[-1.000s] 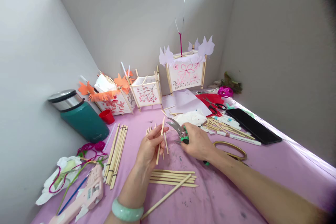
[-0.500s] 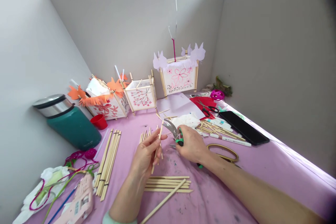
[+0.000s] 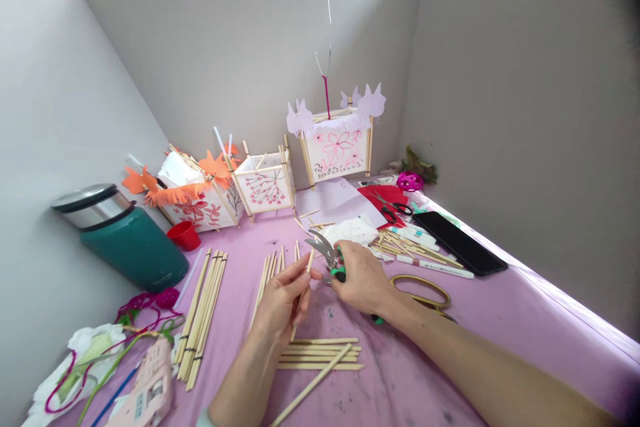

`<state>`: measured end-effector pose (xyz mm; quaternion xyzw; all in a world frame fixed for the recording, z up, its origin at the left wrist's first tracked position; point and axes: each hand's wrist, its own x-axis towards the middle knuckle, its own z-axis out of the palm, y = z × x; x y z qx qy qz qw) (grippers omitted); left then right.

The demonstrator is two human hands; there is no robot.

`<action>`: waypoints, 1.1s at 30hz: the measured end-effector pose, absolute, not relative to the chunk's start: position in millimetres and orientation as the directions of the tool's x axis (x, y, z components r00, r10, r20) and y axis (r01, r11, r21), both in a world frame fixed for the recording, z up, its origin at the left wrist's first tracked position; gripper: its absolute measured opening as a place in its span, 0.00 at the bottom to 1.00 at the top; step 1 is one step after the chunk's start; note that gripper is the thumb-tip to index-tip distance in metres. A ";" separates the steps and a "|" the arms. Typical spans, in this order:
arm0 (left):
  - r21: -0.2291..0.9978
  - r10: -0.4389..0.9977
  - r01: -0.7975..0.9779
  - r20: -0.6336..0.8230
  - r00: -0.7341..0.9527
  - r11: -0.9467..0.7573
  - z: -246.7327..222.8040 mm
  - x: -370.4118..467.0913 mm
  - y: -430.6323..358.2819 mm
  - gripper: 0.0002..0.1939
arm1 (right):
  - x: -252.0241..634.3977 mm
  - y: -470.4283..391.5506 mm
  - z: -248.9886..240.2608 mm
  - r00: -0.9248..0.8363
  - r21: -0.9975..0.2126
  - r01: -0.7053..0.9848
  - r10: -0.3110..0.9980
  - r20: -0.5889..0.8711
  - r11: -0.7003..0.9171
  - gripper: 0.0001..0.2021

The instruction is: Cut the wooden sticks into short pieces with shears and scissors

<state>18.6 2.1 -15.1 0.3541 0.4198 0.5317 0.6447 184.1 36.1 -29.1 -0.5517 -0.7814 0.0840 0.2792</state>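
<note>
A thin wooden stick (image 3: 302, 284) was pinched in the left hand (image 3: 281, 300) above the pink table (image 3: 500, 333); green-handled cutters (image 3: 326, 253) were gripped in the right hand (image 3: 363, 278) — blades parted beside its tip. Three paper lanterns (image 3: 265, 183) stood finished — the stick appeared uncut, with more sticks (image 3: 320, 352) lying loose.

A teal insulated flask with a steel lid (image 3: 120, 240) is laid on its side at the left of the pink-covered surface (image 3: 500, 333), with a small red cup (image 3: 183, 235) just beside it. Three paper-and-stick lanterns (image 3: 265, 183) are ranged along the back wall. A black phone (image 3: 459, 233) is seen at the right, and black-handled scissors (image 3: 393, 207) are laid on red paper.
</note>
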 end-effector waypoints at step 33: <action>0.894 0.975 -0.391 -0.188 0.120 0.220 -8.7 6.5 3.2 0.22 | 187.9 37.9 -24.0 -0.324 -0.464 0.761 0.886 0.333 0.453 0.14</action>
